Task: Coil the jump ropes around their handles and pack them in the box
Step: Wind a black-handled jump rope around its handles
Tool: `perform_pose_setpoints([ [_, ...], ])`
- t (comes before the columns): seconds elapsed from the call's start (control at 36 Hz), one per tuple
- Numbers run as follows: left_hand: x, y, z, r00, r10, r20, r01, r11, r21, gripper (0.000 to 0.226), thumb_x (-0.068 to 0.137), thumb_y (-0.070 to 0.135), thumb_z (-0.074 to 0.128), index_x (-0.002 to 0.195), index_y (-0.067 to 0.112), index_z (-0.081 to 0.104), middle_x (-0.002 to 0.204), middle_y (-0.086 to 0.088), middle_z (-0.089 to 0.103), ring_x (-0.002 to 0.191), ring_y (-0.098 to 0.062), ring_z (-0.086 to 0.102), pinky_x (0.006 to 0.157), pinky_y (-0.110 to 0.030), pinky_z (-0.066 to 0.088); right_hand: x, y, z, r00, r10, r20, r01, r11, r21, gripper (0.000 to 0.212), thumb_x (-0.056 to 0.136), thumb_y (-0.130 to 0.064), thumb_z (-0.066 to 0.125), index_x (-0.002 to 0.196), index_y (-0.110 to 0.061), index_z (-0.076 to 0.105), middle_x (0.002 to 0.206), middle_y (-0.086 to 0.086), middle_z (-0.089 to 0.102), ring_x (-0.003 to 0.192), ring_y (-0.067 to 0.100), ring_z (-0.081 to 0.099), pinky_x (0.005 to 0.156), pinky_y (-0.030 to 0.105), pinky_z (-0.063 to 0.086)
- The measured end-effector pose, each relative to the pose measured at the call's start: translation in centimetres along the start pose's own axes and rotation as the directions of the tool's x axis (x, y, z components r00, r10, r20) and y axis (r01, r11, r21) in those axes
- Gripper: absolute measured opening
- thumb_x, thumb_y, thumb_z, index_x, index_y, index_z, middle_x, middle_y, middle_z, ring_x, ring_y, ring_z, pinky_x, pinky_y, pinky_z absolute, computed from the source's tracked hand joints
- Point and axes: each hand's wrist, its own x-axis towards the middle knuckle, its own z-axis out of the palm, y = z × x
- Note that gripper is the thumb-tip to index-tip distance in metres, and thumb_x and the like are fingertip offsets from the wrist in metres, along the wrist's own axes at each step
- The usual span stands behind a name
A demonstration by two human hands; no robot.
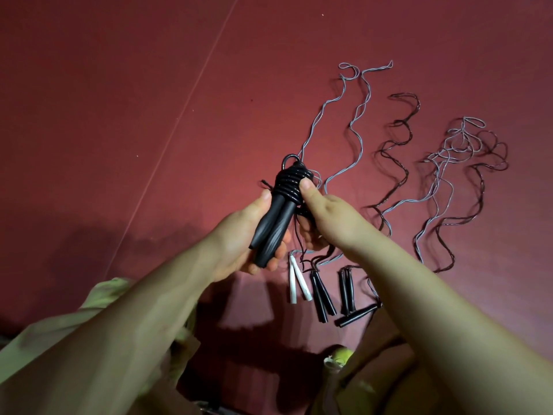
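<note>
I hold a black jump rope [276, 214] above the red floor, its two handles side by side. Black cord is wound in several turns around the handles' upper ends. My left hand [239, 241] grips the handles from the left and below. My right hand [323, 217] has its thumb on the coil and holds the loose cord behind the handles. On the floor beyond lie several more ropes: a white-handled pair [296, 280], a black-handled pair [321, 298], and further black handles [347, 292]. Their grey and dark cords [395, 163] stretch away in wavy lines. No box is in view.
The red floor [119, 100] has a thin pale seam running diagonally at the left. My legs and pale green clothing [98, 298] fill the bottom of the view.
</note>
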Motion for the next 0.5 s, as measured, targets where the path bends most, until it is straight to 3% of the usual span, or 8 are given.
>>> perform_pose_setpoints([
  [0.14,0.3,-0.2,0.1,0.998,0.011,-0.063,-0.009,0.999,0.035,0.071,0.093,0.066,0.018,0.087,0.007,0.059,0.059,-0.005,0.06,0.046,-0.02,0.052,0.043,-0.021,0.028,0.4,0.4,0.3,0.997,-0.017,-0.069,0.014,0.999,-0.033,0.066,0.098,-0.056,0.029,0.051,-0.013,0.045,0.047,0.005,0.046,0.04,0.02,0.045,0.052,0.025,0.04],
  [0.31,0.7,-0.4,-0.2,0.969,0.125,-0.211,-0.081,0.975,0.209,0.067,0.094,0.063,0.027,0.079,0.009,0.064,0.059,-0.004,0.063,0.045,-0.017,0.054,0.043,-0.021,0.033,0.3,0.4,0.3,1.0,0.0,-0.024,0.0,1.0,-0.009,0.069,0.101,-0.052,0.027,0.063,-0.004,0.06,0.042,0.001,0.05,0.035,0.013,0.047,0.042,0.019,0.039],
  [0.42,1.2,-1.1,-0.9,0.918,0.259,-0.299,-0.116,0.899,0.422,0.073,0.064,0.079,0.027,0.073,0.015,0.063,0.064,-0.001,0.064,0.057,-0.021,0.059,0.068,-0.037,0.05,0.4,0.6,0.2,0.996,0.031,0.078,-0.032,0.999,0.012,0.075,0.098,-0.059,0.02,0.086,-0.001,0.067,0.053,0.002,0.051,0.041,0.015,0.046,0.045,0.02,0.037],
  [0.5,1.1,-1.3,-0.9,0.905,0.278,-0.324,-0.087,0.863,0.498,0.06,0.069,0.073,0.029,0.071,0.02,0.057,0.068,0.005,0.063,0.066,-0.02,0.059,0.078,-0.039,0.05,0.4,0.7,0.2,0.989,0.059,0.138,-0.062,0.998,0.017,0.076,0.095,-0.065,0.018,0.09,-0.005,0.064,0.06,0.003,0.05,0.045,0.014,0.045,0.048,0.023,0.037],
])
